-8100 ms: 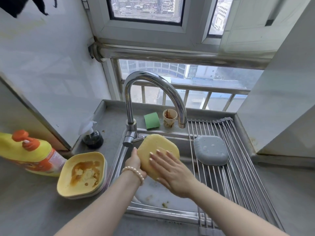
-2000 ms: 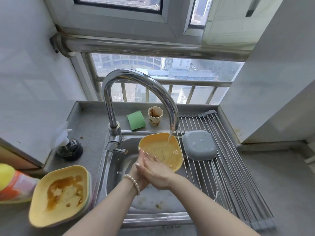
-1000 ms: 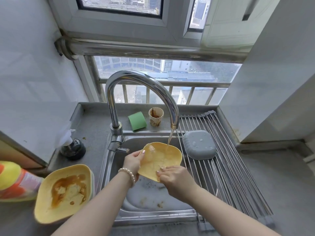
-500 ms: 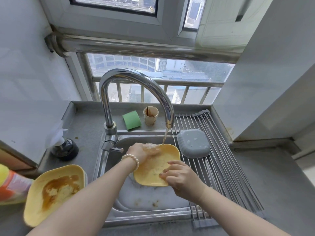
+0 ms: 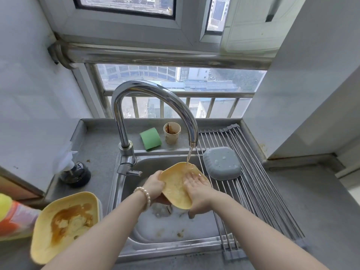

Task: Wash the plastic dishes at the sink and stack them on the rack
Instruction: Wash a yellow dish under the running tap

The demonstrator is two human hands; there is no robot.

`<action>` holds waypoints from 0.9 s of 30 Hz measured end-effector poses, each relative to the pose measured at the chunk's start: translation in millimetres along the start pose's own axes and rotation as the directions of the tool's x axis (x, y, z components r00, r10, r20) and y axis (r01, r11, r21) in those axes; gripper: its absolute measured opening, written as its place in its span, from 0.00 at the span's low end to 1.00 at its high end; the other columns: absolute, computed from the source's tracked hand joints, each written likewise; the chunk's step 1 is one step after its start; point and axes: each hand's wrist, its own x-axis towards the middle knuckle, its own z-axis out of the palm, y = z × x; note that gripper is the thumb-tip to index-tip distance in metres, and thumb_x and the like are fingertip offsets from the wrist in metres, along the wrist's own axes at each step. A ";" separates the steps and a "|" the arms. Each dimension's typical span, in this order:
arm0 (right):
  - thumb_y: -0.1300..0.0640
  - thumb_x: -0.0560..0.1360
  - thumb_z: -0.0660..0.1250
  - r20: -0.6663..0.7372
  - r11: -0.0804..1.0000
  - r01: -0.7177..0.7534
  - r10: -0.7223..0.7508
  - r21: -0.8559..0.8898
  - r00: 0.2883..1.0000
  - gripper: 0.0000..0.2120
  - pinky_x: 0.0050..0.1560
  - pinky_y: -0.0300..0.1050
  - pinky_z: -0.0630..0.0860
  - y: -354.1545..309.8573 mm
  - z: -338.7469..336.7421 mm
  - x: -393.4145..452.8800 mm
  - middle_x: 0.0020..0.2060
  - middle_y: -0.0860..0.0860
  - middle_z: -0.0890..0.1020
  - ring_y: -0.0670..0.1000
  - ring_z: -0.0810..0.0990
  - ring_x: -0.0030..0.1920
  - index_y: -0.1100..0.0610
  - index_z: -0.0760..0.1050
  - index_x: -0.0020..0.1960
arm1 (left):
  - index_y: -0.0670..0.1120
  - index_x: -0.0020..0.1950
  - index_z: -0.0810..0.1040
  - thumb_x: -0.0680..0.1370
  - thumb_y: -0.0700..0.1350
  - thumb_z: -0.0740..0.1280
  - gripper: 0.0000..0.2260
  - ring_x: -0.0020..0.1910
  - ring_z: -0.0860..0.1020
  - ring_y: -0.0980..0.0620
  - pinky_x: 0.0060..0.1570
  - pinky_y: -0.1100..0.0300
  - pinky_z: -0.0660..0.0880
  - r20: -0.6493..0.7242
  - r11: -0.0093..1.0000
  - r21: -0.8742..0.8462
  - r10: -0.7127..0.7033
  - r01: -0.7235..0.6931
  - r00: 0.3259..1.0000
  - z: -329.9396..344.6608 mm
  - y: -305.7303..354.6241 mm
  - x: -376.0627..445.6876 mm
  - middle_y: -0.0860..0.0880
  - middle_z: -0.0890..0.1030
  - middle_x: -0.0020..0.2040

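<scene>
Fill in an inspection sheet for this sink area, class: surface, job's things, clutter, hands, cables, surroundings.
Surface: steel sink, stained counter.
Job's things: yellow dish under running tap; grey dish upside down on rack; dirty yellow dish on the left.
Clutter: green sponge, stained paper cup, soap dispenser, detergent bottle.
Hands: left hand grips the dish rim; right hand rubs inside it.
Cables: nothing seen.
Surroundings: window, white walls.

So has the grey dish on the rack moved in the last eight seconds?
No. The grey dish lies upside down on the same rack bars, right of the tap's spout; only the camera shifted.
</scene>
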 end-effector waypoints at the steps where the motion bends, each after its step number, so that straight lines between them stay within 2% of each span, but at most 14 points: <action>1: 0.45 0.68 0.73 0.030 0.999 0.023 -0.025 0.047 0.999 0.57 0.75 0.52 0.36 -1.0 0.1 2.9 0.76 0.57 0.35 0.56 0.33 0.76 0.57 0.35 0.77 | 0.49 0.53 0.71 0.80 0.32 0.51 0.15 0.39 0.79 0.42 0.27 0.50 0.79 0.021 0.997 -0.070 -0.026 0.027 0.999 -1.6 -2.4 -3.5 0.41 0.76 0.47; 6: 0.47 0.70 0.70 0.124 0.979 0.065 -0.090 0.193 0.988 0.52 0.76 0.53 0.43 -21.4 -0.5 9.7 0.77 0.55 0.40 0.56 0.41 0.77 0.50 0.35 0.77 | 0.50 0.55 0.73 0.84 0.43 0.54 0.08 0.38 0.80 0.43 0.32 0.45 0.80 0.095 0.947 -0.309 -0.062 0.088 0.994 4.2 -17.1 -11.9 0.41 0.79 0.47; 8: 0.50 0.73 0.66 0.077 0.978 0.091 -0.107 0.186 0.991 0.47 0.76 0.52 0.46 -30.8 -2.7 10.9 0.78 0.56 0.45 0.57 0.46 0.77 0.51 0.35 0.78 | 0.49 0.56 0.73 0.84 0.45 0.53 0.09 0.38 0.80 0.45 0.27 0.49 0.79 0.081 0.896 -0.435 -0.057 0.087 0.995 12.8 -18.3 -13.4 0.43 0.80 0.47; 11: 0.61 0.77 0.60 -0.066 0.985 0.159 -0.155 0.069 0.986 0.40 0.76 0.50 0.45 -44.1 0.4 7.9 0.78 0.55 0.43 0.54 0.42 0.77 0.55 0.37 0.78 | 0.48 0.54 0.72 0.84 0.46 0.52 0.10 0.38 0.80 0.46 0.26 0.48 0.79 -0.003 0.848 -0.529 -0.041 0.033 0.999 20.4 -14.5 -14.6 0.44 0.80 0.46; 13: 0.65 0.78 0.59 -0.180 0.985 0.152 -0.136 0.077 0.974 0.35 0.75 0.50 0.54 -43.8 9.3 5.9 0.78 0.54 0.50 0.54 0.49 0.77 0.56 0.44 0.79 | 0.49 0.53 0.72 0.84 0.46 0.52 0.10 0.37 0.80 0.45 0.28 0.47 0.78 -0.063 0.850 -0.527 -0.034 -0.005 0.997 19.1 -12.4 -13.7 0.45 0.80 0.45; 15: 0.64 0.79 0.59 -0.309 0.986 0.156 -0.130 0.062 0.942 0.25 0.66 0.53 0.69 -32.1 22.3 3.7 0.72 0.57 0.66 0.56 0.66 0.71 0.58 0.61 0.75 | 0.49 0.55 0.72 0.84 0.46 0.52 0.09 0.39 0.80 0.44 0.29 0.46 0.79 -0.116 0.861 -0.507 -0.039 -0.025 0.993 13.6 -10.8 -12.2 0.44 0.80 0.47; 17: 0.64 0.73 0.66 -0.495 0.975 0.221 -0.193 -0.003 0.847 0.12 0.47 0.53 0.79 -18.3 32.5 -1.4 0.50 0.54 0.83 0.58 0.81 0.51 0.56 0.78 0.55 | 0.49 0.57 0.72 0.84 0.44 0.53 0.09 0.44 0.80 0.43 0.35 0.42 0.81 -0.142 0.879 -0.475 -0.045 -0.028 0.989 8.1 -8.4 -11.4 0.44 0.79 0.50; 18: 0.63 0.69 0.70 -0.610 0.967 0.254 -0.204 -0.005 0.765 0.06 0.41 0.50 0.81 -10.7 38.5 -2.8 0.39 0.51 0.83 0.56 0.82 0.40 0.55 0.80 0.44 | 0.49 0.55 0.73 0.84 0.42 0.53 0.09 0.45 0.80 0.42 0.40 0.39 0.80 -0.135 0.884 -0.466 -0.050 -0.019 0.990 6.8 -6.9 -10.5 0.43 0.79 0.51; 19: 0.60 0.67 0.71 -0.708 0.957 0.290 -0.210 -0.007 0.675 0.02 0.40 0.48 0.81 -3.1 43.8 -3.2 0.32 0.48 0.82 0.53 0.81 0.33 0.54 0.80 0.37 | 0.49 0.53 0.73 0.83 0.39 0.54 0.10 0.45 0.80 0.42 0.44 0.38 0.80 -0.120 0.890 -0.456 -0.057 -0.004 0.991 6.6 -5.4 -10.7 0.43 0.79 0.50; 20: 0.56 0.68 0.70 -0.796 0.948 0.318 -0.212 -0.026 0.567 0.04 0.44 0.45 0.81 2.3 46.8 -2.7 0.29 0.47 0.81 0.51 0.79 0.30 0.54 0.80 0.34 | 0.49 0.52 0.73 0.82 0.36 0.54 0.11 0.44 0.80 0.43 0.46 0.39 0.79 -0.104 0.897 -0.443 -0.064 0.012 0.993 7.0 -3.5 -11.8 0.43 0.79 0.48; 21: 0.53 0.70 0.68 -0.851 0.939 0.344 -0.187 -0.008 0.490 0.09 0.48 0.42 0.79 4.8 48.2 -1.6 0.28 0.47 0.80 0.50 0.78 0.30 0.54 0.79 0.33 | 0.47 0.53 0.73 0.81 0.33 0.53 0.13 0.42 0.79 0.44 0.46 0.40 0.80 -0.094 0.902 -0.432 -0.069 0.022 0.993 7.0 -2.2 -11.5 0.43 0.79 0.47; 23: 0.49 0.72 0.67 -0.900 0.903 0.397 -0.028 0.164 0.435 0.14 0.46 0.35 0.72 1.8 40.3 -4.3 0.28 0.48 0.78 0.46 0.74 0.32 0.57 0.78 0.32 | 0.42 0.59 0.71 0.77 0.29 0.51 0.16 0.40 0.78 0.46 0.41 0.48 0.81 -0.080 0.898 -0.439 -0.074 0.031 0.994 7.3 1.4 -10.2 0.41 0.77 0.46; 25: 0.48 0.71 0.69 -0.869 0.790 0.449 0.203 0.417 0.451 0.15 0.38 0.30 0.65 -5.1 27.0 -8.2 0.27 0.45 0.75 0.41 0.70 0.32 0.55 0.76 0.31 | 0.40 0.63 0.70 0.76 0.28 0.52 0.18 0.39 0.75 0.48 0.39 0.54 0.77 -0.083 0.887 -0.461 -0.067 0.022 0.994 7.2 7.5 -8.4 0.41 0.76 0.47; 27: 0.52 0.73 0.72 -0.763 0.607 0.483 0.374 0.631 0.527 0.14 0.35 0.30 0.64 -13.0 13.7 -9.0 0.27 0.43 0.72 0.40 0.70 0.31 0.52 0.72 0.31 | 0.45 0.62 0.72 0.78 0.32 0.54 0.16 0.38 0.73 0.51 0.39 0.57 0.72 -0.112 0.890 -0.455 -0.032 -0.023 0.993 8.1 13.5 -9.3 0.44 0.75 0.47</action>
